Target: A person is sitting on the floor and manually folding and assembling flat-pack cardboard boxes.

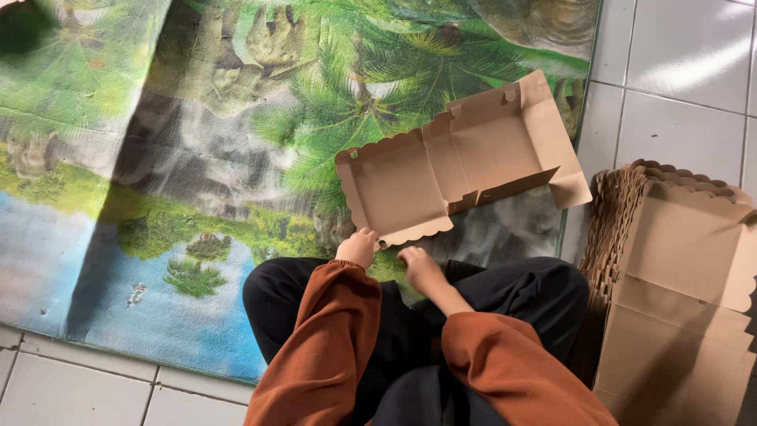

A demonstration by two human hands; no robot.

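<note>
Nearest the camera, two rust-brown sleeves (331, 347) run up from the bottom edge over black trousers (505, 300); the person's body and elbows are cut off by the frame. The left hand (357, 246) is curled at the near scalloped edge of a partly folded brown cardboard box (449, 170), knuckles up, fingers tucked under so that whether they pinch the flap or only press on it cannot be told. The right hand (418, 267) lies just beside it, palm down and loosely bent, close to the same edge but not clearly touching it; its fingertips are hard to make out against the trousers. The box rests on a printed mat (158, 158) showing palms and water, directly beyond the knees. Its long axis runs from lower left to upper right, the scalloped flap toward the hands and the tabbed end with raised side walls pointing away to the right. Further right, on white floor tiles (678, 79), a stack of flat scalloped cardboard blanks (678, 260) is cut off by the frame's edge.
</note>
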